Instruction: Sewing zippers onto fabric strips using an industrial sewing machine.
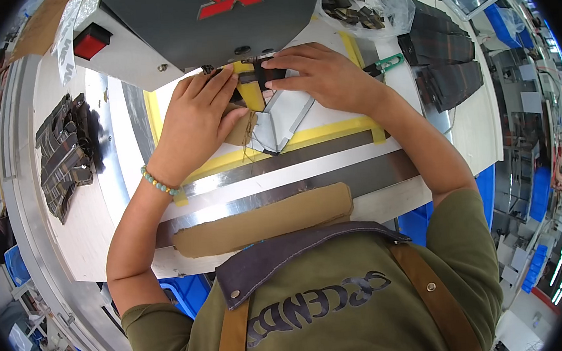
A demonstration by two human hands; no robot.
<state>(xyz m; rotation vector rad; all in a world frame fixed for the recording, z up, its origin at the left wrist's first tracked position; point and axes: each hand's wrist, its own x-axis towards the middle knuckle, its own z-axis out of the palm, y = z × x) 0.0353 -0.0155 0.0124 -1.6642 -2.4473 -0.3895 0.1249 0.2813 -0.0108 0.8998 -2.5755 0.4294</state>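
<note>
Below the dark machine (253, 29), in the head view, a dark strip of cloth (274, 75) lies between my hands, beside and seemingly partly over a yellow piece (253, 98). I have a hand on either side, probably so the cloth stays flat and square. The metal plate (294, 112) sits just in front, likely as a guide, and yellow tape (337, 131) seems to mark off the work area on the worktop (122, 217). Green snips (390, 63) lie near my right forearm, handy to reach.

As for my grip, the left hand (199, 119) lies spread flat, fingers straight and close together, thumb apart over a piece of brown card (238, 131). My right hand (326, 76) arches, forefinger and thumb apart at the cloth strip; whether they pinch it or only press, I cannot tell.
</note>
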